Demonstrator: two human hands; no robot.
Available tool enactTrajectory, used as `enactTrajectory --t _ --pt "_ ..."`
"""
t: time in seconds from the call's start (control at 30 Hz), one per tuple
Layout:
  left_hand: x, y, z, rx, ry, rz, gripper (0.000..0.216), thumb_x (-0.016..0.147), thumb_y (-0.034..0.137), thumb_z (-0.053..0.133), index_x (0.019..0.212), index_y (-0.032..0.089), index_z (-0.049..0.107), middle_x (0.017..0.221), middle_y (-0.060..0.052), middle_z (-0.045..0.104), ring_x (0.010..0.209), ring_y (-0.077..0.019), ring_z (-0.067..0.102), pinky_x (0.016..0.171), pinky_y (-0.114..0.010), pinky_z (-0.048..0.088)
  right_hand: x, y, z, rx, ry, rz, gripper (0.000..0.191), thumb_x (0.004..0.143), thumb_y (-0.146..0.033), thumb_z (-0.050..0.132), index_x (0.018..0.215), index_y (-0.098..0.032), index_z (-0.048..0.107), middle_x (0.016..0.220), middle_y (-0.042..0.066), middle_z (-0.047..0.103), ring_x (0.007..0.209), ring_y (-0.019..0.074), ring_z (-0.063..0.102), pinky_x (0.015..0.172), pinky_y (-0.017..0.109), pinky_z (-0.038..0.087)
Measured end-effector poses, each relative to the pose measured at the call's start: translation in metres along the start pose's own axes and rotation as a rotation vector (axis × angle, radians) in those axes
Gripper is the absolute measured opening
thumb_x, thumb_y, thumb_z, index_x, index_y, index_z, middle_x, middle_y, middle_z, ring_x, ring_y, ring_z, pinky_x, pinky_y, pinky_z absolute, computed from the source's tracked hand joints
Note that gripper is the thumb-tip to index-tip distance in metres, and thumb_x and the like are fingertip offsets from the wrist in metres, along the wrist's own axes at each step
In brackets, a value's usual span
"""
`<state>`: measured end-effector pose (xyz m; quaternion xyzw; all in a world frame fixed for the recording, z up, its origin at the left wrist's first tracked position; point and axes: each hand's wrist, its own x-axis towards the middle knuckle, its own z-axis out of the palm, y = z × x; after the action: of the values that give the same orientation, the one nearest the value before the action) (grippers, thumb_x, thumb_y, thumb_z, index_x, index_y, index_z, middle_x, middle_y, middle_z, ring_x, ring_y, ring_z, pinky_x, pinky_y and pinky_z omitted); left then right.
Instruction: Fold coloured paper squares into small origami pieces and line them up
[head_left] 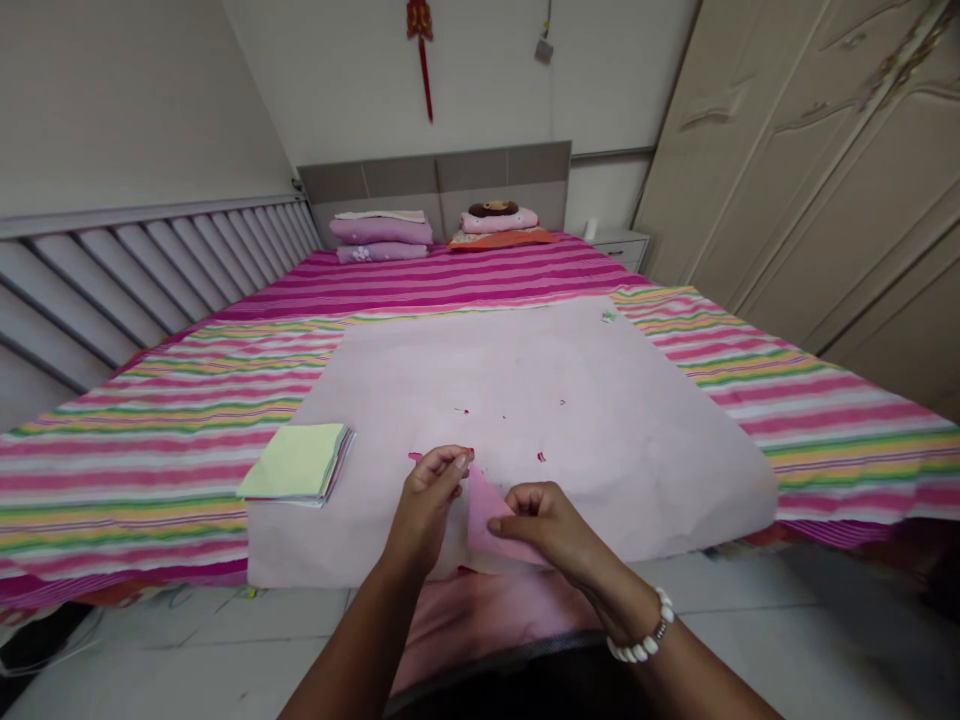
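Over sheet [637,470] | R hand [544,515]: grip pinching pink ppr [487,510] | L hand [429,490]: pinched on red bit [471,453]

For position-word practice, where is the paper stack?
In the head view, the paper stack lies at the left edge of the pale sheet, left of the left hand.

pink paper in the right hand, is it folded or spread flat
Folded, it seems: the pink paper, pinched in the right hand, shows a triangular outline narrowing to a point. Its creases are unclear.

Plain pink paper [482,508], pale yellow-green top sheet [294,460], multicolour-striped bedcover [757,375]
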<state>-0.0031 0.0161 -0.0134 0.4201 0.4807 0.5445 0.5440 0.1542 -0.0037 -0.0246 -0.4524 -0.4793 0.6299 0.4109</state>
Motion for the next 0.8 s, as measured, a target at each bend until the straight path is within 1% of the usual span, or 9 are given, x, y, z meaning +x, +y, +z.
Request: enactTrajectory --t 0.1,0.17,0.2,0.27,0.33,0.43,0.53,0.63,0.8 --pt "-0.003 0.004 -0.005 0.213 -0.002 -0.008 0.047 0.064 0.035 0.076 0.104 0.016 0.065 0.097 -0.006 0.066 0.057 -0.0069 0.050 0.055 -0.022 0.040 0.002 0.002 -0.002 0.025 0.083 -0.040 0.033 0.059 -0.033 0.076 0.048 -0.018 0.049 0.046 -0.007 0.039 0.045 0.0072 0.029 0.046 0.023 0.019" --pt "-0.007 0.004 -0.007 0.310 -0.058 -0.051 0.054 0.063 0.036 0.075 0.111 0.014 0.061 0.101 -0.008 0.066 0.047 -0.0047 0.045 0.048 -0.023 0.038 0.004 0.003 -0.004 0.030 0.160 -0.064 0.036 0.059 -0.034 0.076 0.048 -0.019 0.046 0.046 -0.008 0.036 0.045 0.0067 0.027 0.046 0.023 0.018" --pt "-0.009 0.003 -0.007 0.326 -0.101 -0.079 0.053 0.065 0.036 0.073 0.111 0.013 0.061 0.100 -0.009 0.066 0.043 -0.0041 0.044 0.046 -0.023 0.038 0.005 0.004 -0.005 0.030 0.182 -0.065 0.036 0.059 -0.035 0.076 0.048 -0.019 0.045 0.047 -0.008 0.036 0.045 0.0066 0.027 0.046 0.023 0.018" --pt "-0.013 0.000 -0.006 0.303 -0.197 -0.117 0.047 0.068 0.036 0.069 0.107 0.012 0.063 0.092 -0.008 0.067 0.043 -0.0055 0.048 0.045 -0.023 0.038 0.005 0.004 -0.005 0.032 0.185 -0.056 0.036 0.059 -0.036 0.077 0.050 -0.019 0.046 0.048 -0.008 0.037 0.045 0.0069 0.028 0.045 0.023 0.019" --pt "-0.014 -0.002 -0.004 0.262 -0.271 -0.111 0.038 0.069 0.033 0.068 0.100 0.011 0.065 0.077 -0.004 0.067 0.047 -0.0086 0.053 0.048 -0.023 0.039 0.005 0.003 -0.003 0.043 0.149 -0.059 0.037 0.059 -0.038 0.077 0.051 -0.019 0.047 0.049 -0.007 0.040 0.046 0.0075 0.031 0.046 0.023 0.021" --pt "-0.013 -0.001 -0.004 0.242 -0.329 -0.077 0.024 0.072 0.028 0.065 0.089 0.012 0.068 0.059 0.001 0.060 0.055 -0.0110 0.054 0.053 -0.022 0.039 0.002 0.000 -0.001 0.065 0.080 -0.090 0.035 0.062 -0.042 0.076 0.055 -0.018 0.050 0.052 -0.006 0.044 0.049 0.0089 0.036 0.049 0.024 0.026" --pt "-0.012 0.000 -0.007 0.245 -0.364 -0.066 0.019 0.075 0.026 0.063 0.087 0.013 0.069 0.058 0.002 0.058 0.058 -0.0104 0.053 0.058 -0.023 0.040 -0.001 -0.006 -0.002 0.102 0.024 -0.105 0.033 0.070 -0.046 0.070 0.061 -0.017 0.055 0.054 -0.004 0.048 0.050 0.0097 0.039 0.051 0.024 0.029" --pt "-0.013 0.000 -0.009 0.244 -0.411 -0.077 0.020 0.077 0.026 0.061 0.091 0.013 0.068 0.061 0.002 0.058 0.059 -0.0102 0.052 0.060 -0.023 0.039 -0.002 -0.012 -0.006 0.131 0.015 -0.104 0.036 0.076 -0.047 0.064 0.059 -0.017 0.055 0.050 -0.004 0.047 0.048 0.0092 0.038 0.050 0.024 0.028" --pt "-0.015 0.001 -0.006 0.242 -0.459 -0.084 0.023 0.078 0.027 0.061 0.095 0.013 0.068 0.064 0.001 0.058 0.060 -0.0112 0.051 0.060 -0.024 0.039 0.001 -0.014 -0.010 0.111 0.037 -0.108 0.032 0.074 -0.043 0.067 0.060 -0.017 0.057 0.049 -0.004 0.049 0.048 0.0090 0.040 0.050 0.023 0.029"
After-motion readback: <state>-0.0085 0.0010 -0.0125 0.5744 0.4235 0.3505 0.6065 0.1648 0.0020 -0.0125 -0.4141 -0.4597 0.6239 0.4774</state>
